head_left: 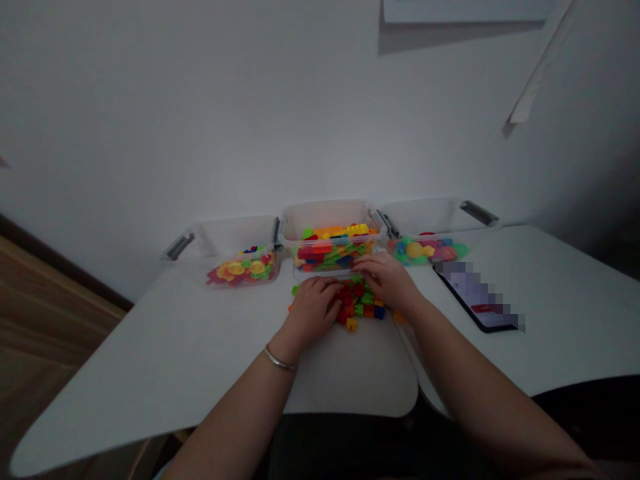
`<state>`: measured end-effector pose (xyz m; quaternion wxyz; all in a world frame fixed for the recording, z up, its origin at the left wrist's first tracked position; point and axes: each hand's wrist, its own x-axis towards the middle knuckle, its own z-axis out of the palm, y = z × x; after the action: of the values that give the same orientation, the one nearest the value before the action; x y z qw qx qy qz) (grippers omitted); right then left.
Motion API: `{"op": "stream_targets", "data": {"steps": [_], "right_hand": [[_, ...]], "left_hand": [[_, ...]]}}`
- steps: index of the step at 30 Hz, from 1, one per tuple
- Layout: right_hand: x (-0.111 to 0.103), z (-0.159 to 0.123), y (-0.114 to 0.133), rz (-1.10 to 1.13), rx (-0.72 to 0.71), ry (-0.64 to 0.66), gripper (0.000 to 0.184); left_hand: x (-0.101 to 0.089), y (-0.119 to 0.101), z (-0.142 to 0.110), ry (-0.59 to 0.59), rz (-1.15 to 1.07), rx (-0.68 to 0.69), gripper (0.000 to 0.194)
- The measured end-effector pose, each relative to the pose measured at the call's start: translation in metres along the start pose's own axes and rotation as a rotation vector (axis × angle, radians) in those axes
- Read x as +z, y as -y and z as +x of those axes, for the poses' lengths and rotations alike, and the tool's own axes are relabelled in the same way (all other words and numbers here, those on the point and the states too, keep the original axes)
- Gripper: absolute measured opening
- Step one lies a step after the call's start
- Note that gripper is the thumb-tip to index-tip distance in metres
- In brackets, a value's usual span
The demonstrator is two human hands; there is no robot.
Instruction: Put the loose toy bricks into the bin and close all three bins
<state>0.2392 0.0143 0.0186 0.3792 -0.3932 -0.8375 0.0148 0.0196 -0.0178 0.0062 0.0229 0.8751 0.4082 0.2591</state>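
Note:
A loose pile of small toy building blocks (356,300) in red, green, orange, yellow and blue lies on the white table in front of the middle bin. My left hand (315,308), a silver bangle at its wrist, rests over the pile's left side with fingers bent and thumb apart, touching red blocks. At the pile's back right edge is my right hand (387,277), its fingers apart and loosely curved close to the bin's front wall. Both palms are hidden; I see nothing held. One yellow block (351,325) lies at the front of the pile.
Behind the pile stands a clear plastic bin (333,208) of colourful blocks. A left bin (235,230) and a right bin (425,210) hold other bright plastic pieces. A phone (473,297) lies to the right on the white table (220,340). The wall is directly behind.

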Motion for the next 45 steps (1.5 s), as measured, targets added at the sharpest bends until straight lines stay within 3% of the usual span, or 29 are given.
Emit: {"op": "stream_targets", "data": {"steps": [3, 7, 21, 29, 34, 38, 41, 45], "right_hand": [[0.01, -0.008, -0.007, -0.04, 0.02, 0.128, 0.039], [0.015, -0.011, -0.011, -0.073, 0.02, 0.205, 0.045], [0.018, -0.012, -0.01, -0.117, 0.162, 0.194, 0.032], [0.011, -0.011, -0.002, -0.099, 0.19, -0.024, 0.025], [-0.009, 0.005, 0.01, -0.044, 0.14, -0.308, 0.018], [-0.024, 0.027, 0.014, -0.04, 0.233, -0.501, 0.02], [-0.026, 0.041, 0.009, -0.099, 0.245, -0.515, 0.022], [-0.017, 0.052, 0.0, -0.214, 0.275, -0.392, 0.023]], "left_hand": [[0.0, 0.0, 0.001, -0.003, 0.007, -0.006, 0.032], [0.0, 0.001, 0.001, -0.012, 0.014, -0.007, 0.03], [-0.002, 0.001, 0.001, 0.009, -0.013, 0.013, 0.03], [-0.003, -0.003, 0.001, 0.027, -0.027, 0.047, 0.036], [-0.003, -0.001, 0.0, 0.026, -0.008, 0.059, 0.03], [-0.003, 0.001, -0.002, 0.039, -0.008, 0.051, 0.029], [-0.004, 0.002, -0.002, 0.053, -0.003, 0.052, 0.027], [-0.003, 0.004, -0.001, 0.063, 0.001, 0.05, 0.027]]}}
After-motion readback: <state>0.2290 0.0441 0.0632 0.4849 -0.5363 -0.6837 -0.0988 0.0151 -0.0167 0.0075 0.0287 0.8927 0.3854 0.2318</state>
